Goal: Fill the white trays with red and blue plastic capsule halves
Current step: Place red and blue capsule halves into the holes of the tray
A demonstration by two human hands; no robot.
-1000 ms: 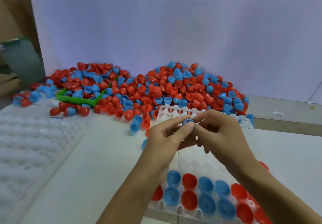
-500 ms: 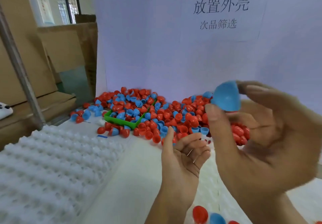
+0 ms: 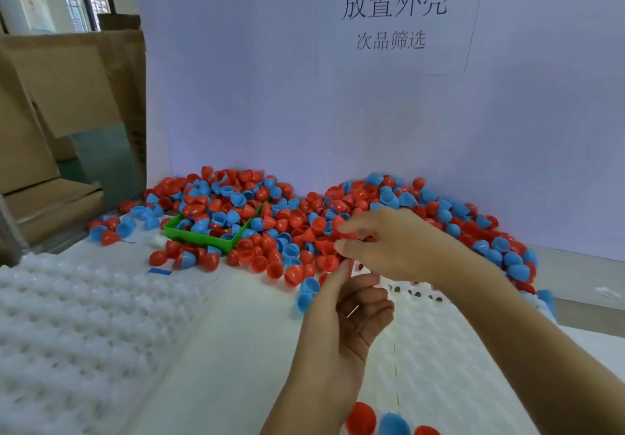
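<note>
A big pile of red and blue capsule halves point(image 3: 297, 221) lies along the white back wall. My right hand point(image 3: 389, 245) reaches into the pile's front; thumb and fingers close around a red capsule half point(image 3: 351, 236). Just below it is my left hand point(image 3: 351, 313), palm up with loosely curled fingers and nothing in it, its forefinger pointing up toward the right hand. Under both hands lies a white dimpled tray point(image 3: 439, 350). At the tray's near edge sit a red half point(image 3: 362, 417) and a blue half point(image 3: 394, 424).
A second white dimpled tray point(image 3: 67, 333) lies at the left. A small green tray point(image 3: 203, 238) sits half buried in the pile. Loose halves lie at the far left point(image 3: 111, 228). Cardboard boxes point(image 3: 67, 96) stand beyond the table's left edge.
The blue half that my right hand held up close to the camera is gone from it. That hand has dropped forward into the pile. The left hand stays palm up.
</note>
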